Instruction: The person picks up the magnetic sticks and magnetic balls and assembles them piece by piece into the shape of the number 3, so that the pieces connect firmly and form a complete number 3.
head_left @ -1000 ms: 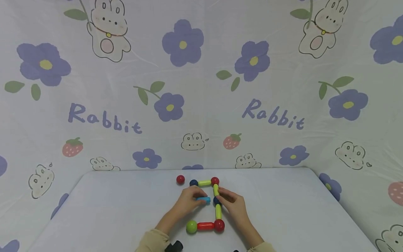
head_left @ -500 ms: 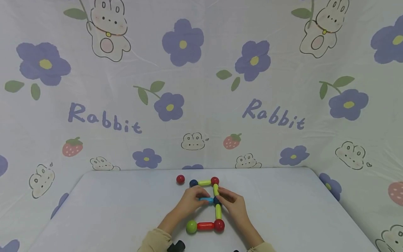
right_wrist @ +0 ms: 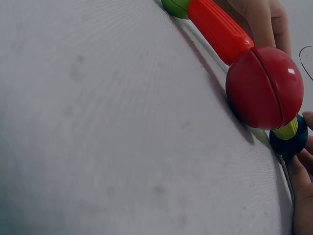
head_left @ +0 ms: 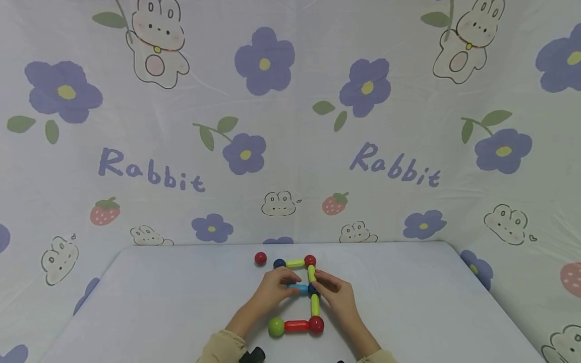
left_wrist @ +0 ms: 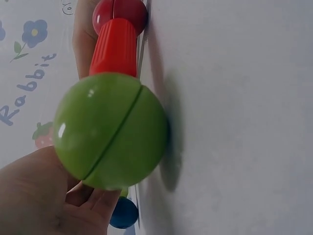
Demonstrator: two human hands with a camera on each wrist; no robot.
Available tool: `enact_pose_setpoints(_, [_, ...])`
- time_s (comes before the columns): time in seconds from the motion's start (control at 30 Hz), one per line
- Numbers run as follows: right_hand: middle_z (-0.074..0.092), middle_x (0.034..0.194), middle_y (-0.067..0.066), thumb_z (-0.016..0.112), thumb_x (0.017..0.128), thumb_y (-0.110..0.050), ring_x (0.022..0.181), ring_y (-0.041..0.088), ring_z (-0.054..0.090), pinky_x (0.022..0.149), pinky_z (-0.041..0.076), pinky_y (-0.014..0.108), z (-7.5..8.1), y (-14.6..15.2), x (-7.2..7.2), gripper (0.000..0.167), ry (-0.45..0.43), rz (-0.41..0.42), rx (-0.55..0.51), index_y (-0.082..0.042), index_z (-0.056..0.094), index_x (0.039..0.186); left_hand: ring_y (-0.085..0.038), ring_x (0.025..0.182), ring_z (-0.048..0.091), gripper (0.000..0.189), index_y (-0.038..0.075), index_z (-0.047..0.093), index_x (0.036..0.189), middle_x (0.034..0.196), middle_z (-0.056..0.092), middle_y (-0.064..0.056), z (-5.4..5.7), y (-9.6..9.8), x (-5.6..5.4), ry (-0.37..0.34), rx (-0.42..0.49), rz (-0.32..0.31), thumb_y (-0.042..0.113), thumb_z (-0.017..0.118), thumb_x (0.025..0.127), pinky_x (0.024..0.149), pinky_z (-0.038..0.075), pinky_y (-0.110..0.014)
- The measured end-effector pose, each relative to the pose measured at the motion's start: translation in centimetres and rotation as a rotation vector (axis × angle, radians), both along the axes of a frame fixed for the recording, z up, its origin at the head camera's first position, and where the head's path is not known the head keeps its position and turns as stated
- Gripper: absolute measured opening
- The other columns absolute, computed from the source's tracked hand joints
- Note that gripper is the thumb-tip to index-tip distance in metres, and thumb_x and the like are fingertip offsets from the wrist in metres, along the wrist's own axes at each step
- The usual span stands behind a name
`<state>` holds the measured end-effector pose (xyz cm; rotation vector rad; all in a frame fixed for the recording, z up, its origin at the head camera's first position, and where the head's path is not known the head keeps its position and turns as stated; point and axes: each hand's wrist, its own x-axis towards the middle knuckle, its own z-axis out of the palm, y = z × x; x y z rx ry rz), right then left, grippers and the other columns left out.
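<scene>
In the head view my left hand (head_left: 274,288) pinches a light blue rod (head_left: 298,288). The rod's right end meets a dark blue ball (head_left: 312,289), which my right hand (head_left: 335,294) holds between thumb and fingers. Yellow-green rods (head_left: 311,274) run from that ball up to a red ball (head_left: 310,260) and down to a larger red ball (head_left: 316,325). From the larger one a red rod (head_left: 296,326) leads left to a green ball (head_left: 276,326). This green ball (left_wrist: 111,131) looms large in the left wrist view, hiding part of the left hand.
At the back, another yellow-green rod (head_left: 295,263) links the upper red ball to a second dark blue ball (head_left: 279,263). A loose red ball (head_left: 260,258) lies left of it. The white table (head_left: 163,302) ends at a rabbit-print cloth (head_left: 290,126).
The light blue rod has moved right with my left hand, closing the gap to the dark blue ball. My right hand has stayed at that ball.
</scene>
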<state>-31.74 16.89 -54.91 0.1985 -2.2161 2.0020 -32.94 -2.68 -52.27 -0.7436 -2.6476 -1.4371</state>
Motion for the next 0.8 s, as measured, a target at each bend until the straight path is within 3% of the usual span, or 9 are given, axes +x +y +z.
enact_pose_setpoints(0.57, [0.060,0.112,-0.001,0.071,0.077,-0.019,0.107,0.011,0.052,0.084,0.042,0.023,-0.4,0.0,-0.2,0.030,0.014,-0.040,0.048,-0.010,0.066,0.106,-0.014,0.093,0.057,0.026,0.009,0.063,0.104,0.101,0.060,-0.005,0.1,-2.0,-0.1,0.013,0.041,0.037,0.015,0.068,0.079,0.080,0.045,-0.025])
enact_pose_setpoints(0.7, [0.060,0.112,-0.002,0.071,0.077,-0.018,0.107,0.011,0.052,0.084,0.042,0.022,-0.5,0.0,-0.3,0.030,0.011,-0.041,0.052,-0.010,0.066,0.106,-0.015,0.092,0.057,0.025,0.008,0.064,0.102,0.098,0.060,-0.004,-0.1,-2.6,-0.6,0.042,0.087,0.101,0.012,0.069,0.078,0.080,0.046,-0.025])
enact_pose_setpoints(0.8, [0.060,0.112,-0.002,0.071,0.077,-0.017,0.107,0.012,0.052,0.083,0.042,0.022,-0.5,0.0,-0.4,0.030,0.007,-0.038,0.050,-0.010,0.066,0.106,-0.018,0.089,0.058,0.025,0.006,0.064,0.100,0.095,0.060,-0.005,0.0,-3.0,-1.1,0.122,0.140,0.178,0.009,0.070,0.076,0.079,0.047,-0.029])
